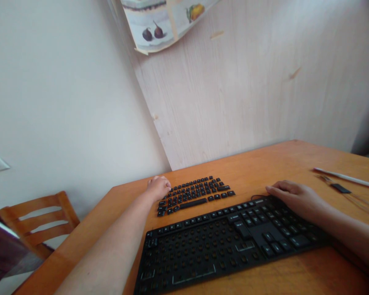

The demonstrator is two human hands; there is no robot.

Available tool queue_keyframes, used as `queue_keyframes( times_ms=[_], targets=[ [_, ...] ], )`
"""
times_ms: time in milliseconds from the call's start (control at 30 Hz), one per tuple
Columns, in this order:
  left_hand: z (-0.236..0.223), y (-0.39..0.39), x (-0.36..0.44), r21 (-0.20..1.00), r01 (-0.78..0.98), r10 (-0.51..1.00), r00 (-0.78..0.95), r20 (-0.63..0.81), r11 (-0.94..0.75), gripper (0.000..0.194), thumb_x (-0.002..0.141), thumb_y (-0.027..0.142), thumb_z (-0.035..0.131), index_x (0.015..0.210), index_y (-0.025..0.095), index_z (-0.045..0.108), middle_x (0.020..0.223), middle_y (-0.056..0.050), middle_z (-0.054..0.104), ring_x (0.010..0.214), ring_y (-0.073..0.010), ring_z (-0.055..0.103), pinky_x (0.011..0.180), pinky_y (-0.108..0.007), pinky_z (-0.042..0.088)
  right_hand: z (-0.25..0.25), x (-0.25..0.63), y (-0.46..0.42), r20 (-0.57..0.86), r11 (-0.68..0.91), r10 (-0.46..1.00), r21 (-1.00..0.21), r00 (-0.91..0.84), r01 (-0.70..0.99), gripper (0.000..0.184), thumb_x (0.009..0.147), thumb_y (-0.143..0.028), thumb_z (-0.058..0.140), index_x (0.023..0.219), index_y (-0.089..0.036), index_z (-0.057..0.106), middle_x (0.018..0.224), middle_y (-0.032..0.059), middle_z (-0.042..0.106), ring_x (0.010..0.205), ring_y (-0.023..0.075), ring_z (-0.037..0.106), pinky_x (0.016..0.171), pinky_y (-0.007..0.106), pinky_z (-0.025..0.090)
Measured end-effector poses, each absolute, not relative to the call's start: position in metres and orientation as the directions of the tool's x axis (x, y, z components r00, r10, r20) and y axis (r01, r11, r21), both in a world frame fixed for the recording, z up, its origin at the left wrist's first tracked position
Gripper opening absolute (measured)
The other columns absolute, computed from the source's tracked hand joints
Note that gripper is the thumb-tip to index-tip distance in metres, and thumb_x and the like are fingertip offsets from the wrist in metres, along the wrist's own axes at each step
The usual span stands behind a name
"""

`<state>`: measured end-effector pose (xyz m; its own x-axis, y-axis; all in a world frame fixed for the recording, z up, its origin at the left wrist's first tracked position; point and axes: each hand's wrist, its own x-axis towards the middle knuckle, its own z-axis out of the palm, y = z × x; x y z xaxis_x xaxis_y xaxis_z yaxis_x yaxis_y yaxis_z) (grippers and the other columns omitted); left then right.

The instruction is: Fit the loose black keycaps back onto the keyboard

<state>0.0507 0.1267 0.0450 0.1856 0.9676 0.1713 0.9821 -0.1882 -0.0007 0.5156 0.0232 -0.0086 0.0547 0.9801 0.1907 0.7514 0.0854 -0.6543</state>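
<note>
The left hand [159,188] curls at the left end of the loose keycaps [197,190], its fingertips too hidden to tell whether they pinch one; the right hand [297,198] lies over the keyboard's [215,250] far right edge, its grip likewise unclear. The keyboard, flat on the desk [258,162], looks rigid and fairly light, best steadied by its rim. The long space bar [192,203], beyond it, should be stiff, best taken mid-length. The smaller keycaps look hard and slick, likely to skid unless pinched by opposite sides.
</note>
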Motion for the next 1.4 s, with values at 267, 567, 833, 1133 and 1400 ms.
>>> queue_keyframes(
  times_ms=[267,567,833,1133,1400],
  targets=[
    [0.0487,0.1195,0.0522,0.007,0.984,0.966,0.171,0.195,-0.176,0.013,0.077,0.031,0.063,0.086,0.030,0.072,0.118,-0.001,0.066,0.118,-0.0288,0.048,0.099,-0.046,0.034,-0.0040,0.5128,0.0211,0.196,0.084,0.979,-0.659,0.062,0.748,0.047,0.082,-0.064,0.045,0.068,-0.023,0.062,0.074,0.0038,0.066,0.077,0.0245,0.061,0.071,0.033,0.043],
    [0.0448,0.1220,0.0539,0.000,0.985,0.964,0.167,0.208,-0.171,0.013,0.076,0.031,0.062,0.082,0.032,0.074,0.118,-0.001,0.066,0.119,-0.0294,0.046,0.099,-0.048,0.031,-0.0059,0.5136,0.0222,0.199,0.090,0.978,-0.668,0.062,0.738,0.045,0.082,-0.062,0.047,0.070,-0.022,0.063,0.076,0.0035,0.066,0.078,0.0236,0.061,0.071,0.033,0.042],
    [0.0414,0.1262,0.0526,-0.007,0.986,0.966,0.164,0.202,-0.166,0.015,0.078,0.030,0.060,0.082,0.032,0.074,0.115,-0.001,0.067,0.117,-0.0294,0.048,0.098,-0.047,0.032,-0.0035,0.5120,0.0198,0.180,0.071,0.981,-0.676,0.070,0.734,0.046,0.083,-0.063,0.047,0.071,-0.022,0.063,0.074,0.0029,0.064,0.076,0.0229,0.060,0.070,0.032,0.041],
    [0.0423,0.1273,0.0518,-0.019,0.989,0.973,0.151,0.176,-0.150,0.019,0.081,0.037,0.056,0.087,0.034,0.074,0.120,0.001,0.065,0.120,-0.0290,0.047,0.097,-0.048,0.033,-0.0035,0.5130,0.0199,0.173,0.076,0.983,-0.672,0.056,0.736,0.047,0.084,-0.064,0.046,0.074,-0.021,0.063,0.080,0.0037,0.065,0.081,0.0230,0.060,0.074,0.034,0.041],
    [0.0415,0.1275,0.0506,-0.028,0.987,0.974,0.161,0.160,-0.159,0.017,0.074,0.039,0.065,0.087,0.035,0.074,0.123,0.001,0.064,0.122,-0.0291,0.046,0.099,-0.048,0.031,-0.0020,0.5127,0.0196,0.168,0.073,0.984,-0.670,0.054,0.739,0.044,0.085,-0.060,0.046,0.073,-0.021,0.062,0.077,0.0032,0.063,0.078,0.0217,0.059,0.073,0.033,0.040]
  ],
)
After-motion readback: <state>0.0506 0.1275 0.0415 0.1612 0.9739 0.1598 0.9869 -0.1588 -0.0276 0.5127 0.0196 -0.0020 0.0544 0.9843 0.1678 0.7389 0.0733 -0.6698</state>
